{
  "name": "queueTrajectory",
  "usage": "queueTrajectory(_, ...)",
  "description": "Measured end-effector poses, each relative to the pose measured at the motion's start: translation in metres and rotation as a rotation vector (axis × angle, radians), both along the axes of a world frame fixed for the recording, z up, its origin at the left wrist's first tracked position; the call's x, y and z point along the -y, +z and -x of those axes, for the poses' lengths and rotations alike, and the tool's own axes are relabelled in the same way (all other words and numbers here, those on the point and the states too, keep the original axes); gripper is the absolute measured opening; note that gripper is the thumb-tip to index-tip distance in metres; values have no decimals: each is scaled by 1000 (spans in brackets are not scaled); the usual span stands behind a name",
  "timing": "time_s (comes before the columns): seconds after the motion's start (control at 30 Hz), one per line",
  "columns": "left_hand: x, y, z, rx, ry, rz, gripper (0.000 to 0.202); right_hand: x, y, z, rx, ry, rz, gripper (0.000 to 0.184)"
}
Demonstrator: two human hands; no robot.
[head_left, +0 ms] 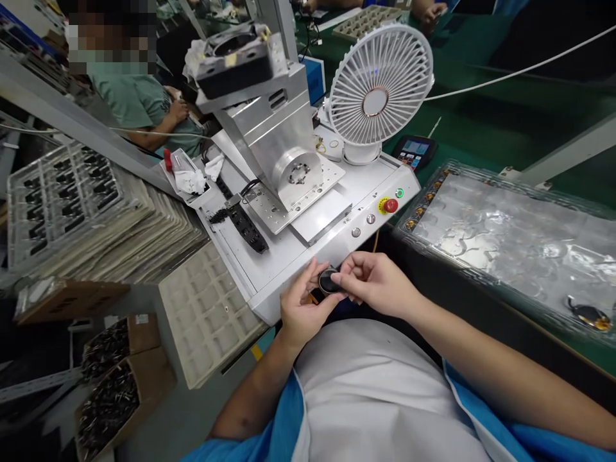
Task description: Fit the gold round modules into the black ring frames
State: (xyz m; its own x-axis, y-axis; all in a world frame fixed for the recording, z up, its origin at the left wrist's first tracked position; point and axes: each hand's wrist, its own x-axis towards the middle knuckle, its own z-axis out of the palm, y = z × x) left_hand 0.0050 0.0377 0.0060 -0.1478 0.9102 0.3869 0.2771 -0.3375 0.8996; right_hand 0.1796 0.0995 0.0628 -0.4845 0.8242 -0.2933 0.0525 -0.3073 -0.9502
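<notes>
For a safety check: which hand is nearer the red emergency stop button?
The right hand, below the red emergency stop button; the left hand is farther, below and left of it.

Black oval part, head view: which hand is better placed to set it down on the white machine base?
Probably the left hand: it cradles the black oval part from below, right by the front edge of the white machine base. The right hand only pinches the part from the side with its fingertips.

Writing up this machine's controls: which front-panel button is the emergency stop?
The red mushroom button on a yellow collar, right beside the green light; the other two buttons are small and silver.
</notes>
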Motion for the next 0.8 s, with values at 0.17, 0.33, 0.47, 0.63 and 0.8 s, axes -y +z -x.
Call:
queueTrajectory(0.17, -1, 1, 0, -21, 7, -12, 78, 5, -4, 4, 40, -22, -30, 37)
queueTrajectory(0.33, 1, 4, 0, -58, 19, -45, 75, 2, -4, 4, 92, -20, -64, 29)
queueTrajectory(0.47, 4, 3, -2, -52, 32, -31, 71, 3, -7, 7, 121, -56, -78, 26)
queueTrajectory(0.63, 6, 1, -7, -119, -103, -1, 79, 4, -14, -18, 37, -11, 22, 37)
queueTrajectory(0.8, 4, 8, -1, -196, -173, -62, 57, 15, -14, -143, 559, -629, -168, 43)
